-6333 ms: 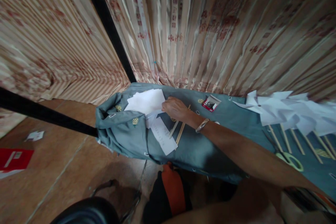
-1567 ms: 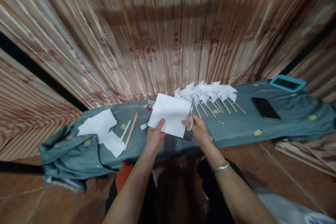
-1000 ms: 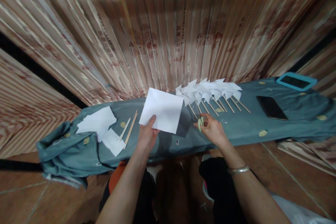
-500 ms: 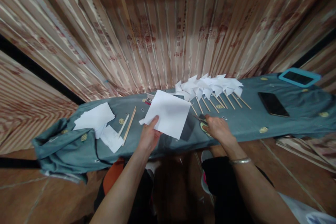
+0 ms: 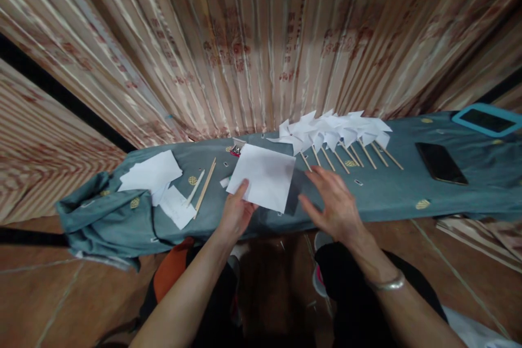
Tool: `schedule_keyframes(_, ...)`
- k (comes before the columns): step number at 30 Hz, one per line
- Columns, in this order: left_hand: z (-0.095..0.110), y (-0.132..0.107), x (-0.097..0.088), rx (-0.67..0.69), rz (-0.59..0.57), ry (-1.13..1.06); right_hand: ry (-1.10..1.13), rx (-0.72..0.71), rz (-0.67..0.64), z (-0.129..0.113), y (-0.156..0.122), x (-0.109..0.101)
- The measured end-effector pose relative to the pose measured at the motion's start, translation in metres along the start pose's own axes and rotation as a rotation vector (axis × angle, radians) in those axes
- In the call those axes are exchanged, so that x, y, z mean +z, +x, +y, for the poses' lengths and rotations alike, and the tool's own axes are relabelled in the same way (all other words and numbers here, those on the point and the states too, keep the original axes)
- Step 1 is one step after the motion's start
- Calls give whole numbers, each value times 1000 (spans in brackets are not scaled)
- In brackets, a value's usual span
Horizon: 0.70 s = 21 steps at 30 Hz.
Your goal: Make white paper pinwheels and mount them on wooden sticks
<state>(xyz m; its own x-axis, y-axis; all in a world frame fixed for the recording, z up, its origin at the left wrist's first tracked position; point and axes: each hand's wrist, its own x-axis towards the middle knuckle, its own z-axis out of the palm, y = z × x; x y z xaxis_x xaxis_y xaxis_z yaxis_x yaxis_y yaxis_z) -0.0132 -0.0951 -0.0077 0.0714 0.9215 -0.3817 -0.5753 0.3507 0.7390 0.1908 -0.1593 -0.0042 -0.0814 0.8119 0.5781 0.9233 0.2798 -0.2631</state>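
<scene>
My left hand (image 5: 237, 211) pinches a square sheet of white paper (image 5: 267, 176) at its lower left corner, thumb on top, and holds it tilted above the cloth. To the right of the sheet, my right hand (image 5: 332, 201) is open with fingers spread and nothing visible in it. Just beyond that hand lies a row of white paper pinwheels (image 5: 334, 130) on wooden sticks. Partly behind the sheet are small metal pieces with a red edge (image 5: 235, 150) and a small white scrap (image 5: 224, 181). No scissors show now; my right hand may hide them.
A grey-green cloth (image 5: 383, 190) covers the long narrow table. At left lie a stack of white paper (image 5: 153, 174), a smaller sheet (image 5: 178, 207), a white stick (image 5: 196, 187) and wooden sticks (image 5: 205, 187). A black phone (image 5: 441, 163) and a blue-framed device (image 5: 489, 119) lie at right.
My right hand has let go of the scissors it gripped and spread its fingers. My left hand still holds the sheet, now tilted slightly differently. The view has shifted a little.
</scene>
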Motion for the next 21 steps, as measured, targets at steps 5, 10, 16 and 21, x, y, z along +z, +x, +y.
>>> schedule_keyframes(5, -15, -4, -5, -101, 0, -24, 10, -259, -175, -42, -6, 30)
schedule_keyframes(10, -21, -10, -17, -90, -93, 105, 143, -122, -202, -24, -7, 55)
schedule_keyframes(16, -15, 1, -58, 267, -98, 548, 479, 91, -166, 1, -16, 60)
schedule_keyframes(21, -8, 6, -82, 666, -375, 1194, 620, 138, -191, 10, -23, 63)
